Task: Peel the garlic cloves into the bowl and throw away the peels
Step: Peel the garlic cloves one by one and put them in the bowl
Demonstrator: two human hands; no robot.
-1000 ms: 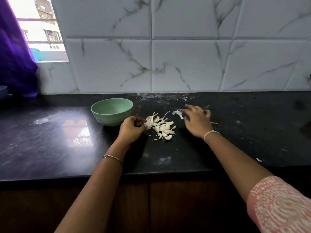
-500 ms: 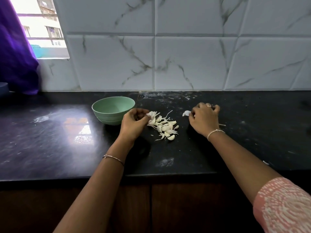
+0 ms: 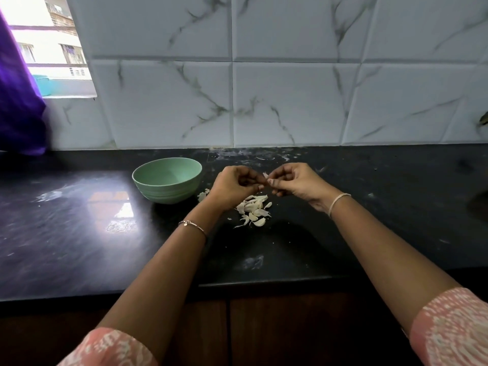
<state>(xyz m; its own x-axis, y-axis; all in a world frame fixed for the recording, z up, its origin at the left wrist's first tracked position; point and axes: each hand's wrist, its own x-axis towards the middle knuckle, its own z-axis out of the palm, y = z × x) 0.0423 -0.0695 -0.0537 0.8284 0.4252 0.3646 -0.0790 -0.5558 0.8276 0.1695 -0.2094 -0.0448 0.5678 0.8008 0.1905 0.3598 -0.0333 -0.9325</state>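
Observation:
A pile of white garlic cloves (image 3: 254,210) lies on the black counter (image 3: 79,233), just right of a green bowl (image 3: 167,180) that looks empty. My left hand (image 3: 232,187) and my right hand (image 3: 295,182) meet above the pile, fingers curled. Between their fingertips they pinch one small garlic clove (image 3: 266,176), mostly hidden by the fingers. A loose bit of peel (image 3: 202,195) sits between the bowl and my left wrist.
White marble-look tiles (image 3: 290,101) form the wall behind the counter. A purple curtain (image 3: 18,101) hangs at the far left beside a bright window. Wooden cabinet doors run below the counter's front edge. White specks dot the counter near the wall.
Both hands lifted off the counter and came together above the pile. A clove is now pinched between them. The camera moved closer and looks lower.

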